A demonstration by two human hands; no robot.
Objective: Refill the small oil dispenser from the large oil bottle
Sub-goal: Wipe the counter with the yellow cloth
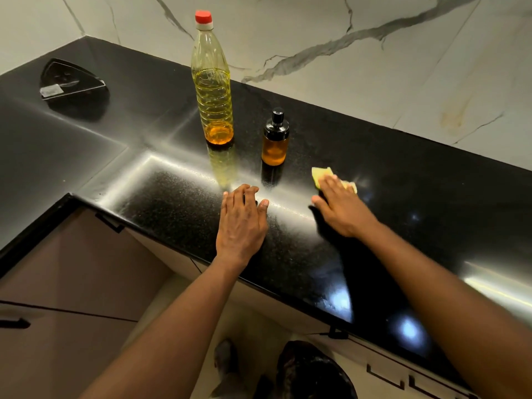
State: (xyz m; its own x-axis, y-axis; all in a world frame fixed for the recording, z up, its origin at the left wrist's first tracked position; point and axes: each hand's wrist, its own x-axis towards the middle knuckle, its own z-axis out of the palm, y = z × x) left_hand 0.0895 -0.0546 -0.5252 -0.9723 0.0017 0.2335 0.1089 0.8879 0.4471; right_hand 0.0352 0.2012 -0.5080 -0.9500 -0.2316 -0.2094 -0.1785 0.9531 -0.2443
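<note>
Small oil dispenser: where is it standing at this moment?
In the head view, the small oil dispenser stands upright on the black countertop, just right of the large oil bottle and beyond the yellow cloth under the right hand.

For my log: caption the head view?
Capped clear plastic oil bottle and small amber dispenser stand untouched; right hand presses yellow cloth.

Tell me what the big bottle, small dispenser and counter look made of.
Big bottle: clear, ribbed, probably thin plastic; red cap. Dispenser: amber see-through body, glass or plastic; glossy black top. Counter: polished black speckled stone, likely granite; it mirrors both bottles.
</note>
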